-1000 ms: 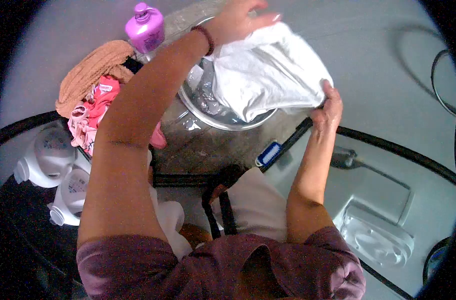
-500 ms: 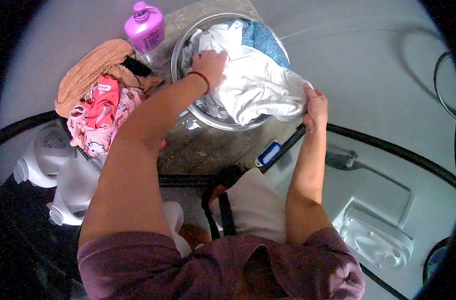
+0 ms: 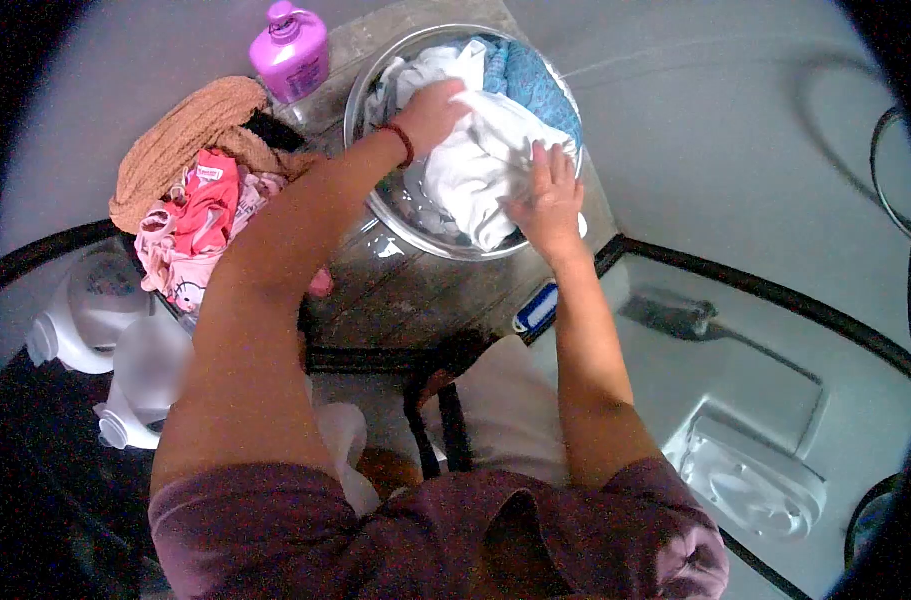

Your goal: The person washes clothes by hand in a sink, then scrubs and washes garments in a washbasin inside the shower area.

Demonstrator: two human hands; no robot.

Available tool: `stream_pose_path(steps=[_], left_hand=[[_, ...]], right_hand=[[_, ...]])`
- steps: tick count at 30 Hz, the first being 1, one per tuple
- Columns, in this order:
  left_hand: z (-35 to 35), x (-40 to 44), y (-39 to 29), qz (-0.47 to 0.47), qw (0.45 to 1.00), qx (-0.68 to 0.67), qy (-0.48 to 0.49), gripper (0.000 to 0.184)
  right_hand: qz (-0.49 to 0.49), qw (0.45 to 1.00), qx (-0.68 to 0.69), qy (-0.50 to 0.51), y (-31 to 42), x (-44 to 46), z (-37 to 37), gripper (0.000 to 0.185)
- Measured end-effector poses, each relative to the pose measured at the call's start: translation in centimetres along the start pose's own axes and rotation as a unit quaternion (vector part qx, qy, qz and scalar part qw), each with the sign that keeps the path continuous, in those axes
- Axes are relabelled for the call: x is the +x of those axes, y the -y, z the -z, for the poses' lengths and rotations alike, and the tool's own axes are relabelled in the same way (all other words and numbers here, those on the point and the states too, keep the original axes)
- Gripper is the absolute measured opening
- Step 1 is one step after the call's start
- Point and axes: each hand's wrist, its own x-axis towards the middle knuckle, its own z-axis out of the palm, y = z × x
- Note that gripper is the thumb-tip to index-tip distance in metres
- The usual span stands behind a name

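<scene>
A: Which materials appear, from left to right?

B: Rounded white plastic jugs point(image 3: 148, 368); a ribbed, folded brown towel point(image 3: 191, 135); crumpled pink and red garments point(image 3: 208, 215); a glossy purple pump bottle point(image 3: 291, 60). Next, a softly creased white cloth point(image 3: 466, 185) lies heaped inside a round, shiny metal basin point(image 3: 431, 248), beside bunched, coarse-textured blue fabric point(image 3: 536, 95).

A: And the hands?

B: They are apart, both on the cloth. The left hand point(image 3: 434, 115) bends over its upper left part; whether the fingers grip cannot be told. The right hand point(image 3: 554, 200) lies with fingers spread over its right part, clamped on nothing.

A: Where are the edges and the room?

B: The basin's left rim stands near the towel. Below its near rim, weathered wooden boards point(image 3: 386, 310) run to a dark front edge. A blue-and-white brush point(image 3: 538, 307) lies just beside the right forearm; beyond the boards' right edge spreads a smooth grey surface point(image 3: 716, 150)
</scene>
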Motion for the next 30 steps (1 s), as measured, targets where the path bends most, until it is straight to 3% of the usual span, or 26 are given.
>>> stream_pose_path(steps=[3,5,6,7,8,9,10,11,12,13,14,15,16,17,18,19,21,25,27,28,30], left_hand=[[0.6,1.7,-5.0,-0.045,0.997,-0.025,-0.054,0.025],[1.1,1.8,-9.2,0.028,0.957,-0.288,0.028,0.025],[0.8,2.4,-9.3,0.029,0.957,-0.289,0.028,0.025],[1.0,3.3,-9.5,0.001,0.929,-0.365,0.054,0.030],[1.0,3.8,-9.6,-0.026,0.895,-0.438,0.079,0.037],[0.6,3.8,-9.7,-0.026,0.895,-0.438,0.080,0.037],[0.8,3.0,-11.3,-0.056,0.904,-0.419,0.060,0.028],[1.1,2.5,-12.5,-0.087,0.912,-0.399,0.040,0.025],[1.7,2.1,-13.0,-0.057,0.918,-0.388,0.058,0.025],[1.7,2.1,-12.2,-0.058,0.918,-0.387,0.058,0.025],[1.2,2.4,-10.5,-0.074,0.949,-0.300,0.056,0.041],[0.7,2.4,-8.8,-0.091,0.972,-0.210,0.053,0.062],[0.3,2.2,-7.1,-0.071,0.968,-0.199,0.134,0.085],[0.1,1.4,-5.2,-0.088,0.989,0.009,0.117,0.097],[0.1,0.2,-4.4,-0.059,0.981,0.033,0.182,0.106],[0.1,-0.5,-3.4,-0.058,0.981,0.033,0.181,0.106],[0.0,-1.5,-1.8,0.034,0.955,0.015,0.294,0.102],[0.1,-1.3,-1.0,-0.025,0.955,0.050,0.291,0.088],[-0.4,-0.9,-1.1,0.109,0.940,-0.252,0.204,0.066],[-0.1,-1.3,-3.0,0.120,0.925,-0.326,0.152,0.051],[-0.4,-0.5,-3.5,0.119,0.907,-0.385,0.121,0.046]], right_hand=[[-0.038,0.998,0.035,0.038,-0.1,-0.6,-0.6,0.078],[-0.148,0.984,0.038,0.095,-0.3,-0.5,-0.6,0.065],[-0.126,0.980,0.149,0.048,-1.6,-0.8,-1.6,0.048],[-0.127,0.979,0.149,0.048,-2.0,-0.6,-1.5,0.048],[-0.153,0.955,0.239,0.090,-2.3,-0.3,-1.5,0.044],[-0.177,0.919,0.327,0.130,-2.5,-0.1,-1.5,0.040],[-0.088,0.949,0.291,0.080,-2.7,0.3,-1.5,0.029],[-0.089,0.949,0.292,0.080,-2.3,0.4,-1.2,0.029],[-0.200,0.851,0.477,0.091,-1.9,0.6,-0.8,0.031],[-0.299,0.705,0.636,0.097,-1.3,0.9,0.1,0.035],[-0.304,0.575,0.755,0.085,0.3,1.6,3.2,0.038],[-0.350,0.493,0.796,0.035,-0.8,1.3,2.3,0.042],[-0.337,0.447,0.827,0.041,-1.2,1.3,2.6,0.042],[-0.323,0.401,0.856,0.048,-1.6,1.3,2.9,0.042],[-0.323,0.401,0.856,0.050,-2.2,1.5,3.2,0.042],[-0.302,0.371,0.878,0.024,-2.9,1.5,3.5,0.043],[-0.282,0.341,0.897,-0.002,-3.3,1.5,4.3,0.044],[-0.218,0.284,0.934,-0.015,-3.6,1.9,5.7,0.041],[-0.192,0.219,0.956,-0.012,-4.7,1.9,5.1,0.039],[-0.192,0.219,0.956,-0.014,-4.9,1.9,5.0,0.039],[-0.199,0.230,0.952,0.030,-4.3,1.6,4.3,0.045]])
